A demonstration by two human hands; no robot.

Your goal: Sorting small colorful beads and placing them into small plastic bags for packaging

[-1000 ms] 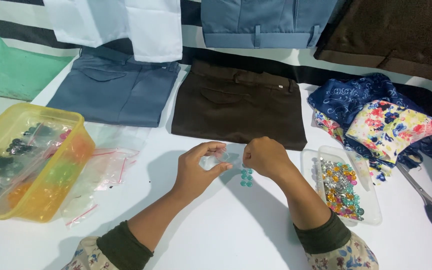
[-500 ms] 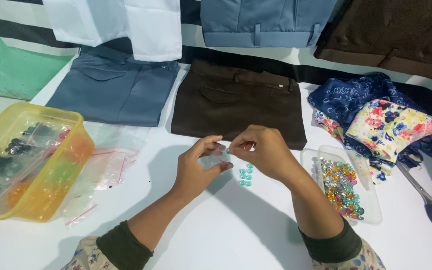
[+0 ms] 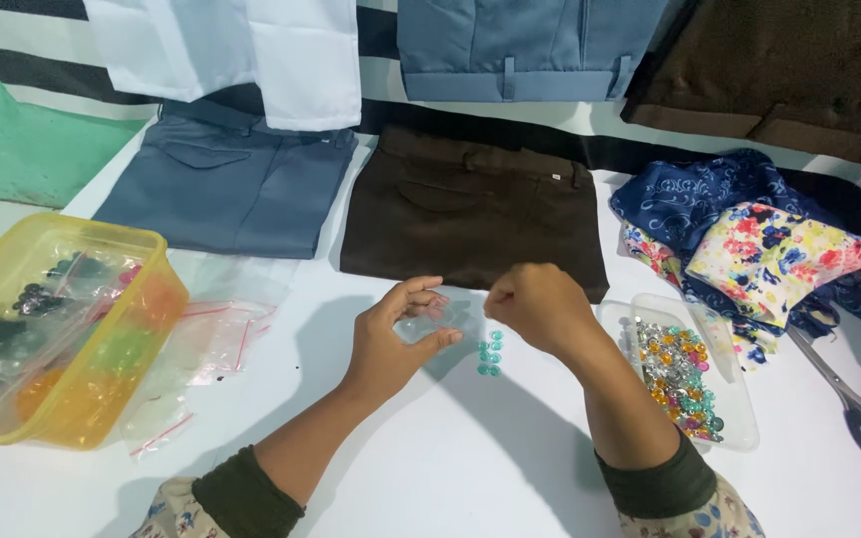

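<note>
1. The left hand (image 3: 391, 334) is raised just above the white table (image 3: 470, 468), fingers curled around a small clear plastic bag (image 3: 429, 324) and pinching it.
2. The right hand (image 3: 538, 307) is just beside the left, closed in a loose fist with its fingertips at the bag's other edge; whether it actually grips the bag cannot be told, as the knuckles hide the fingertips.
3. The two hands are close together but not touching each other.
4. A small cluster of teal beads (image 3: 490, 354) lies on the table directly below and between the hands.
5. To the right, a clear tray (image 3: 739, 418) holds mixed beads in silver, orange and green.
6. Scissors (image 3: 854, 403) lie at the far right edge, near a heap of floral cloth (image 3: 779, 254).
7. To the left stands a yellow box (image 3: 146, 339) with bags of beads inside, with empty clear bags (image 3: 216, 334) lying beside it.
8. Folded brown trousers (image 3: 475, 214) and blue-grey trousers (image 3: 221, 189) lie beyond the hands.
</note>
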